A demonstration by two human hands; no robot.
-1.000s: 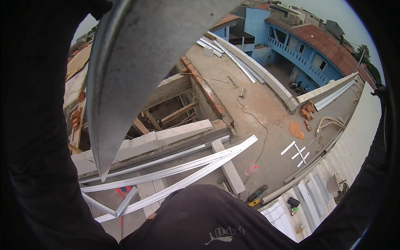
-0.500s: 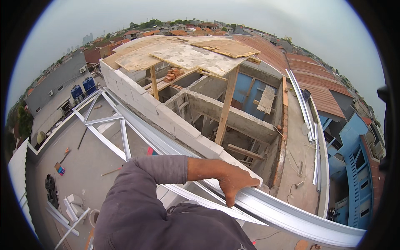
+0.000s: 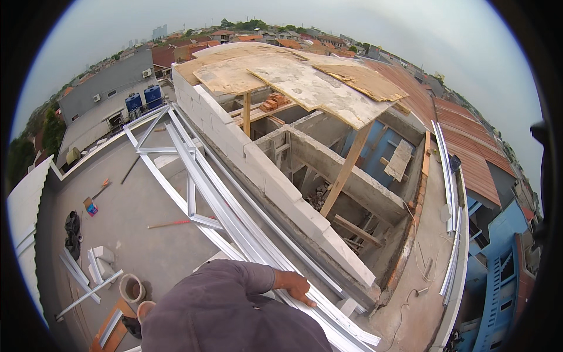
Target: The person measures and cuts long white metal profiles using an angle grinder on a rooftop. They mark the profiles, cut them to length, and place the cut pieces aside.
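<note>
My left hand (image 3: 295, 286), at the end of a dark grey sleeve, is closed over a bundle of long silver metal profiles (image 3: 258, 240). Its fingers curl over the bundle's edge, and the thumb side is partly hidden. From the far left, the profiles run down to the lower right beside a white block wall (image 3: 258, 164). At their far end lies a triangular metal truss frame (image 3: 167, 192), partly under the profiles. My right hand is not in view; my sleeve and torso fill the bottom middle.
Beyond the wall are deep open bays with concrete walls (image 3: 328, 164), partly covered by plywood sheets (image 3: 299, 79) on a wooden post (image 3: 346, 170). Buckets (image 3: 132, 288), white blocks (image 3: 102, 268) and metal offcuts (image 3: 76, 271) lie left. More profiles (image 3: 448, 176) lie at right.
My left hand has drawn back to the left with the profiles. Their near ends, earlier reaching far lower right, now lie closer to the bottom middle. The whole view has also shifted.
</note>
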